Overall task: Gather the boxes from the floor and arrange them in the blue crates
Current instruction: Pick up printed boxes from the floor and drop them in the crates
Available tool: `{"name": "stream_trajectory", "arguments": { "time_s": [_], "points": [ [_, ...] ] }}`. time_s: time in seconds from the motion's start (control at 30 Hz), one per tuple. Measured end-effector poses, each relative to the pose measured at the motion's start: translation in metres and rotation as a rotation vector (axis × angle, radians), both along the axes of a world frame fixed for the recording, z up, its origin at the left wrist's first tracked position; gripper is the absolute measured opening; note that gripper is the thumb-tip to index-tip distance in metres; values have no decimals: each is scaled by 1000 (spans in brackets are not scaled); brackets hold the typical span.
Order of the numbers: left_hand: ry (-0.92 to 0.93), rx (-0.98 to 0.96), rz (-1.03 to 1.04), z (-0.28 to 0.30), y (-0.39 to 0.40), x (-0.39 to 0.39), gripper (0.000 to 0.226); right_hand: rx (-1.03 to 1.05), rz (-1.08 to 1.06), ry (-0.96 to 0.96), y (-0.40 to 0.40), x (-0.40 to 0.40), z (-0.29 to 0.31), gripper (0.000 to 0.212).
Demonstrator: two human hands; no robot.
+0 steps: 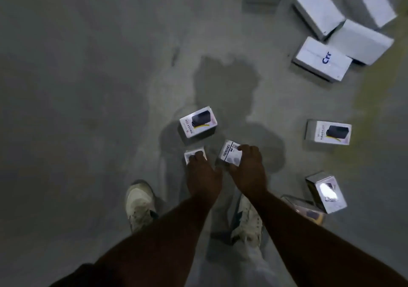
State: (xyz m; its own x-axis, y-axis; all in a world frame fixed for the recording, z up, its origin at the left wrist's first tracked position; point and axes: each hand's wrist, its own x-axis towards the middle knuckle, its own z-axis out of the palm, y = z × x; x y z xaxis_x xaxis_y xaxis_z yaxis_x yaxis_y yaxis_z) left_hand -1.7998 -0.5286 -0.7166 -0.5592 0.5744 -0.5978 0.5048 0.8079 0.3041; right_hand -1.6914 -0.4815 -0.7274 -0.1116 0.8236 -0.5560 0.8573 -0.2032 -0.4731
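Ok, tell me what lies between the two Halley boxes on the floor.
Only bare grey floor and shadow lie between the left Halley box and the right Halley box, in the head view.

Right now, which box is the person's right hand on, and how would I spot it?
Start at the two pale shoes near the bottom, then follow the right arm up to the right hand. Its fingers curl round a small white box with PORTRONICS printed along one edge. The nearby Halley box is bigger and shows a dark product picture.
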Motion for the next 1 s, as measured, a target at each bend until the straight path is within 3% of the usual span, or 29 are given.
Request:
{"name": "stream_trajectory", "arguments": {
  "time_s": [0.17, 0.4, 0.7, 0.8, 0.9, 1.0],
  "points": [
    [172, -172, 26, -37, 2, -6, 79, 126, 183, -53, 2, -4, -37, 62],
    [92, -270, 229, -79, 3, -11, 117, 92, 313, -293, 7, 1, -75, 96],
    [62, -232, 271, -100, 9, -12, 113, 105, 404, -404, 11, -2, -84, 91],
    [-5, -136, 362, -88, 9, -9, 97, 143, 260, -350, 10, -5, -76, 87],
    [-165, 18, 495, -65, 15, -8, 84, 47, -89, -256, 16, -11, -56, 85],
    [-326, 143, 634, -34, 27, -11, 75, -199, -480, 121, 30, -9, -31, 63]
  ]
}}
